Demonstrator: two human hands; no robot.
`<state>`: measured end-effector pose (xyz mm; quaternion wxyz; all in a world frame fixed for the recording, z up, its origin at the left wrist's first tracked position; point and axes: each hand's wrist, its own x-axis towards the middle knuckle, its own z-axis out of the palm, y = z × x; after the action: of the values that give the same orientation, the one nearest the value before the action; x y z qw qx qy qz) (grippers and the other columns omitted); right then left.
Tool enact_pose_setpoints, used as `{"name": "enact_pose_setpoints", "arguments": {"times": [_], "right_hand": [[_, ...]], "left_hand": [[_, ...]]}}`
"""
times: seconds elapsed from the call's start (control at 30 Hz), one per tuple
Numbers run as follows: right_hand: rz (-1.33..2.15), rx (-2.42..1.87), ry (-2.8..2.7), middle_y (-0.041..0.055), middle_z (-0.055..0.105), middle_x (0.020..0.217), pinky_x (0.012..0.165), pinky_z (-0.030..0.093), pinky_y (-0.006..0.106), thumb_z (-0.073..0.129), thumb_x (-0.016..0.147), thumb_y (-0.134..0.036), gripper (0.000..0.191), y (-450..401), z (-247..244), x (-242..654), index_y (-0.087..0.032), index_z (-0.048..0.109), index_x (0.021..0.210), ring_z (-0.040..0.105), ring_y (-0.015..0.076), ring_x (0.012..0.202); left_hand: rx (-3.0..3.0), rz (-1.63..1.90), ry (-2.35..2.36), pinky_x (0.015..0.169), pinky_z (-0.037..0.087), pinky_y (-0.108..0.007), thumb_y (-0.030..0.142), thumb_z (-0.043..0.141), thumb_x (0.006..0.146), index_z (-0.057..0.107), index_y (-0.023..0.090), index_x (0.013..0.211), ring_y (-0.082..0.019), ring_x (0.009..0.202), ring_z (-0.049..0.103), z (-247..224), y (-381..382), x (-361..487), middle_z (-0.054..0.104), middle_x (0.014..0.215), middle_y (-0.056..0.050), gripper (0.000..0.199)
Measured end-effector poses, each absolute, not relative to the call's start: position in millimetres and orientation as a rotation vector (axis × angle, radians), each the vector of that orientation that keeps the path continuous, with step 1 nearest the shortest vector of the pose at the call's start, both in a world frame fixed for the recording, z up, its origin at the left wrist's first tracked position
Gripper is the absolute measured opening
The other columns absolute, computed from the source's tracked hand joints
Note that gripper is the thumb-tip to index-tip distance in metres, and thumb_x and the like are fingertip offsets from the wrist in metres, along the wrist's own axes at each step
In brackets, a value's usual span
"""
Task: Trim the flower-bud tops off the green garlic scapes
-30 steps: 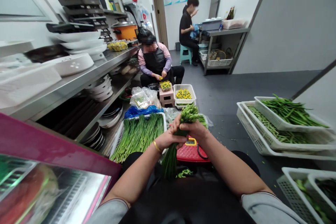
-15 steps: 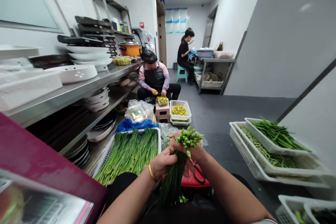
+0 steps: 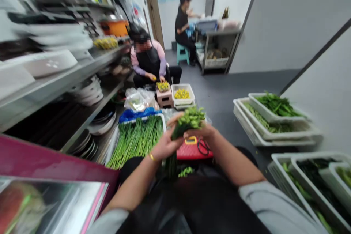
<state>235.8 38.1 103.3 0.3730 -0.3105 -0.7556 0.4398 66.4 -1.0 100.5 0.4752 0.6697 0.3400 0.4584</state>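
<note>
A bunch of flowering chives [image 3: 192,118] is between my hands, its green buds at the upper right and its long stems hanging down towards my lap. My left hand [image 3: 168,142] is wrapped round the stems below the buds. My right hand [image 3: 204,131] grips the bunch just under the bud heads, its fingers partly hidden by the buds. Below my hands is a red surface [image 3: 189,151] with scissors [image 3: 203,147] at its right side. A crate of chive stems [image 3: 138,139] stands at my left. Some loose green pieces [image 3: 185,171] lie near my lap.
Stacked white baskets [image 3: 274,139] of green vegetables stand at the right, with more baskets [image 3: 294,186] nearer me. Metal shelves [image 3: 82,62] line the left. A seated co-worker [image 3: 149,60] handles yellow flowers ahead; another person [image 3: 184,25] sits farther back.
The view has tilted down and turned slightly. The bunch leans more to the right between my hands, and my right hand has moved round beside the bud heads. More of the red surface shows.
</note>
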Motion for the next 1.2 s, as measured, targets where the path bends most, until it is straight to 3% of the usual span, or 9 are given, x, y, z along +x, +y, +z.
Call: {"name": "enact_pose_setpoints", "arguments": {"times": [0.07, 0.13, 0.23, 0.33, 0.5, 0.73, 0.9, 1.03, 1.2], "right_hand": [[0.984, -0.945, -2.053, 0.0077, 0.057, 0.126, 0.102, 0.043, 0.037, 0.078, 0.063, -0.045, 0.067, 60, 85, 262, -0.022, 0.056, 0.123, 0.054, 0.0230, 0.115], [0.730, -1.453, -2.147, 0.0086, 0.053, 0.134, 0.105, 0.040, 0.032, 0.069, 0.077, -0.035, 0.064, 79, 52, 287, -0.021, 0.047, 0.135, 0.052, 0.0196, 0.120], [0.649, -2.077, -2.124, 0.0173, 0.060, 0.125, 0.100, 0.042, 0.033, 0.046, 0.093, -0.029, 0.040, 86, -3, 307, -0.010, 0.055, 0.127, 0.056, 0.0226, 0.116], [0.763, -2.278, -2.137, 0.0253, 0.064, 0.111, 0.092, 0.046, 0.037, 0.051, 0.091, -0.030, 0.036, 74, -50, 307, -0.003, 0.066, 0.109, 0.060, 0.0306, 0.110], [0.841, -2.451, -2.153, 0.0307, 0.060, 0.116, 0.091, 0.045, 0.037, 0.051, 0.090, -0.023, 0.038, 55, -101, 298, 0.002, 0.060, 0.119, 0.059, 0.0318, 0.112], [0.977, -2.358, -2.026, 0.0309, 0.056, 0.121, 0.096, 0.041, 0.035, 0.052, 0.087, -0.014, 0.039, 54, -117, 306, 0.002, 0.056, 0.122, 0.054, 0.0301, 0.119], [1.253, -2.245, -1.813, 0.0218, 0.066, 0.086, 0.072, 0.047, 0.030, 0.062, 0.078, -0.020, 0.023, 58, -94, 323, -0.001, 0.065, 0.090, 0.064, 0.0247, 0.086], [1.497, -1.960, -1.635, 0.0102, 0.062, 0.072, 0.059, 0.047, 0.027, 0.052, 0.082, -0.045, 0.036, 23, -60, 335, -0.010, 0.060, 0.087, 0.059, 0.0149, 0.063], [1.827, -1.386, -1.247, -0.0013, 0.053, 0.069, 0.060, 0.048, 0.030, 0.067, 0.062, -0.054, 0.048, -57, -21, 354, -0.019, 0.050, 0.091, 0.051, 0.0116, 0.055]], "left_hand": [[1.474, 1.184, 0.759, 0.044, 0.039, -0.021, 0.030, 0.072, 0.074, 0.059, 0.017, 0.072, -0.009, 0.045, 0.045, 103, 7, 52, 0.051, 0.054, 0.003, 0.018], [1.255, 1.425, 0.583, 0.039, 0.031, -0.019, 0.028, 0.070, 0.076, 0.055, 0.020, 0.076, -0.005, 0.036, 0.033, 110, 19, 31, 0.041, 0.050, 0.009, 0.017], [1.071, 1.625, 0.399, 0.037, 0.024, -0.017, 0.027, 0.061, 0.086, 0.050, 0.021, 0.078, -0.002, 0.033, 0.023, 125, 38, 3, 0.030, 0.049, 0.011, 0.014], [0.994, 1.655, 0.499, 0.038, 0.021, -0.018, 0.026, 0.052, 0.092, 0.049, 0.021, 0.079, -0.003, 0.035, 0.019, 131, 49, -9, 0.026, 0.050, 0.010, 0.015], [0.953, 1.682, 0.711, 0.040, 0.017, -0.022, 0.030, 0.055, 0.092, 0.049, 0.023, 0.078, -0.006, 0.040, 0.012, 123, 57, -7, 0.022, 0.052, 0.008, 0.017], [1.131, 1.390, 0.743, 0.038, 0.018, -0.020, 0.016, 0.038, 0.097, 0.049, 0.021, 0.077, -0.004, 0.036, 0.014, 157, 68, 5, 0.025, 0.049, 0.009, 0.024], [1.371, 0.587, 0.837, 0.036, 0.031, -0.018, 0.013, 0.058, 0.084, 0.054, 0.013, 0.073, -0.005, 0.036, 0.040, 186, 52, 19, 0.047, 0.050, 0.004, 0.011], [1.123, 0.276, 1.013, 0.034, 0.029, -0.017, 0.024, 0.073, 0.073, 0.048, 0.016, 0.067, -0.006, 0.036, 0.040, 143, 16, 21, 0.050, 0.048, 0.003, 0.027], [0.798, 0.377, 0.930, 0.035, 0.026, -0.017, 0.039, 0.077, 0.062, 0.042, 0.017, 0.066, -0.002, 0.034, 0.032, 52, -15, 41, 0.042, 0.047, 0.008, 0.042]]}}
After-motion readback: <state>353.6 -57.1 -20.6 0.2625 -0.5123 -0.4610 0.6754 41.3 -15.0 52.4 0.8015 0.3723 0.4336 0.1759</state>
